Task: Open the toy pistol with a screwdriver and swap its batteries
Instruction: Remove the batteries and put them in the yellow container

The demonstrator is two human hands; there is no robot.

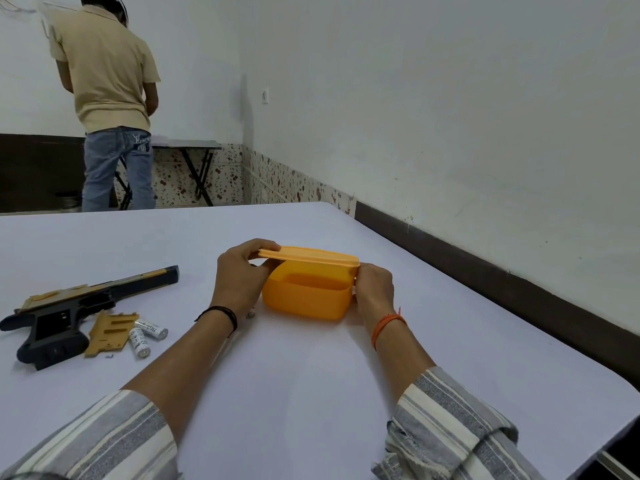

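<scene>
A black and tan toy pistol (65, 308) lies on the left of the white table, its battery bay uncovered. Its tan cover plate (110, 330) rests beside it, with two silver batteries (147, 336) and a tiny screw (109, 356) close by. An orange plastic box (306, 297) stands at the table's middle. Its orange lid (310, 255) is held just above the box. My left hand (242, 273) pinches the lid's left edge and my right hand (374, 284) grips its right end. A small round object (250, 314) lies by my left wrist. No screwdriver is visible.
The white table (311, 375) runs to a far edge and a right edge near the wall. Behind it, a person in a beige shirt (107, 98) stands with their back turned at a folding table (194, 147).
</scene>
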